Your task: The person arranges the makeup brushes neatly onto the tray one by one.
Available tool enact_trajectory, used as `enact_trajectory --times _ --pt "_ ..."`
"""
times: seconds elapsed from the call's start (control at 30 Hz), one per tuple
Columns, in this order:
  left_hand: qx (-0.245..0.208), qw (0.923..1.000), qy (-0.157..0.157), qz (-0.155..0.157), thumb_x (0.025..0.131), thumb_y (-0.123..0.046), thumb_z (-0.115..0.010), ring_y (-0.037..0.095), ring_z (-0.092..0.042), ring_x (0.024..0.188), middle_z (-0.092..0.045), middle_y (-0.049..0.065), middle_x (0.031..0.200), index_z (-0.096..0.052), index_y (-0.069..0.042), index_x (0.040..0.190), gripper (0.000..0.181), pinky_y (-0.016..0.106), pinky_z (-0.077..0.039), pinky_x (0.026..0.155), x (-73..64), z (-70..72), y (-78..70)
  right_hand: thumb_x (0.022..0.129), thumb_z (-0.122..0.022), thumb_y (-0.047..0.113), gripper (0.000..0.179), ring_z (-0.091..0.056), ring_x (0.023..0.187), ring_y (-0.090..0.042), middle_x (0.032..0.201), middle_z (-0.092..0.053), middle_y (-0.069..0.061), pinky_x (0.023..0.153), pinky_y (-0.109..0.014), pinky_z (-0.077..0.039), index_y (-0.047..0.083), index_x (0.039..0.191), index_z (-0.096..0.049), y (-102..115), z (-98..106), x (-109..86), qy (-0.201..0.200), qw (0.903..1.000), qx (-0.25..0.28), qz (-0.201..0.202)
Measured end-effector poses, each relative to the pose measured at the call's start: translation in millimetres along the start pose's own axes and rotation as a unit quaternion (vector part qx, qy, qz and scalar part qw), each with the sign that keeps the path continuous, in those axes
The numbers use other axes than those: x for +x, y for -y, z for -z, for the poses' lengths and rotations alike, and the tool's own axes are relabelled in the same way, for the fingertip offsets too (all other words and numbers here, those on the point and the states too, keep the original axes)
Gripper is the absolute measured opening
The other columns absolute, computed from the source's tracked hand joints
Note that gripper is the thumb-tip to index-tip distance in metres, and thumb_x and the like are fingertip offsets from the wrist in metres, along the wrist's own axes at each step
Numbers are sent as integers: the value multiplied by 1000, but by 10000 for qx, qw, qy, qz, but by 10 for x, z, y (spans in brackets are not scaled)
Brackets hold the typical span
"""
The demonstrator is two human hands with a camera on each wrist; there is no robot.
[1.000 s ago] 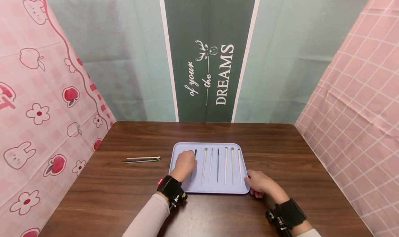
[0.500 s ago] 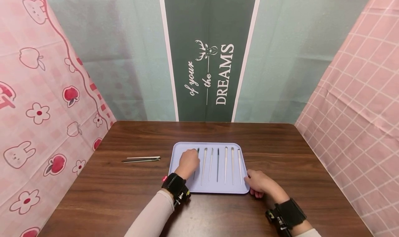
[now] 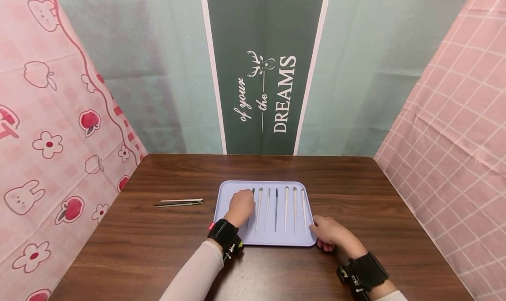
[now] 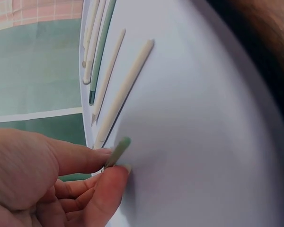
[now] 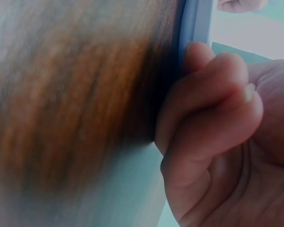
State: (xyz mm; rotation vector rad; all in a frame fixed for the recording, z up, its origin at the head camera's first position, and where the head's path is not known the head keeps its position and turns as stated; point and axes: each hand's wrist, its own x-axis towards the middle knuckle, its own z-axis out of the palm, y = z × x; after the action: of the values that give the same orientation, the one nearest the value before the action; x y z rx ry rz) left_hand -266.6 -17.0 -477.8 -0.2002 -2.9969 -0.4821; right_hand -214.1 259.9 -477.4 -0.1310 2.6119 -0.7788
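A pale lilac tray (image 3: 272, 240) lies on the table, with several slim brushes (image 3: 294, 211) set side by side in it, some cream-handled and one dark. Over the tray's left part, my left hand (image 3: 242, 206) pinches a green-handled brush (image 4: 118, 152) between thumb and index finger. In the head view, that brush's dark tip shows just beyond the knuckles, close to the leftmost cream brush (image 3: 258, 211). My right hand (image 3: 326, 230) holds the tray's front right edge with curled fingers; in the right wrist view they sit against the rim (image 5: 202, 23). The right thumb's contact is partly hidden.
Left of the tray, several more thin brushes (image 3: 179, 202) lie bunched on the brown wooden table (image 3: 126, 244). Patterned cloths (image 3: 253, 28) hang behind the table and along both sides.
My left hand has shifted a little to the right across the tray, carrying the green brush toward the cream one. The right hand and the tray have stayed in place.
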Motion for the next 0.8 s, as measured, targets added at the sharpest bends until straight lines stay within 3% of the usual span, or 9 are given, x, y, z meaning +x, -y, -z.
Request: enact_trajectory --times 0.8 --pt "-147 9997 59 211 89 -11 -72 34 -69 73 -71 17 80 -70 2 85 13 45 -56 63 -22 43 -13 99 -50 11 16 -53 41 -15 59 -59 -8 39 -27 -45 8 83 -50 -5 -3 8 -70 9999 6 90"
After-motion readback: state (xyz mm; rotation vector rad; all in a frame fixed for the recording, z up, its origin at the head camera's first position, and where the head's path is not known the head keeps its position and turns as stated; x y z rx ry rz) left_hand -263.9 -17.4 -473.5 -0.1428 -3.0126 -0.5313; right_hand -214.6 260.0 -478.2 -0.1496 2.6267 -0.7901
